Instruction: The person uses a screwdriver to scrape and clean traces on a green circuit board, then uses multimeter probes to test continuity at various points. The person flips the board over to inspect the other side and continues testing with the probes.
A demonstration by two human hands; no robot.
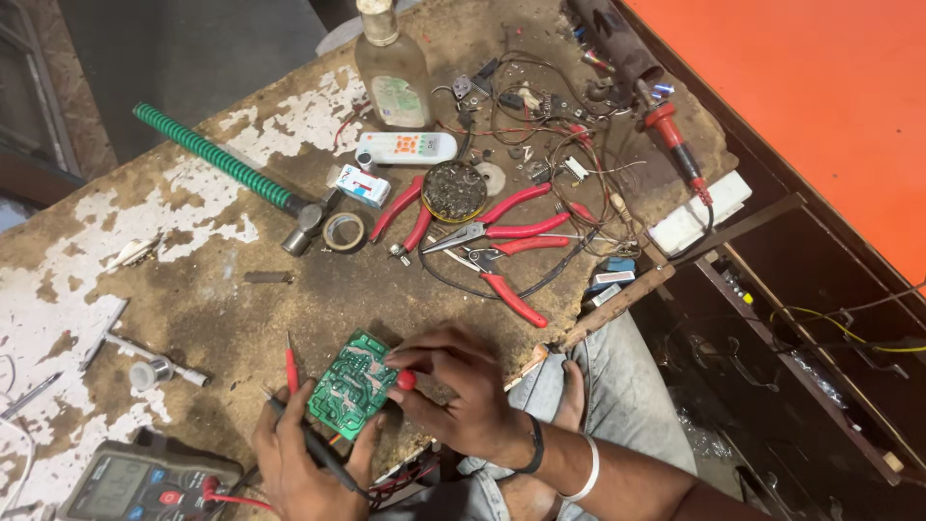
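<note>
Worn workbench (222, 309): pliers (502, 232), hammer (231, 169), perhaps tape (343, 231).

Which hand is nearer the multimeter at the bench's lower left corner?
Left. The left hand, holding the green circuit board and a black probe, sits just beside the multimeter; the right hand is beyond the board, farther away.

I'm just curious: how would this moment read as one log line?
left hand: holds black probe, steadies green circuit board | right hand: red-tipped tool on board | multimeter lower left
</note>
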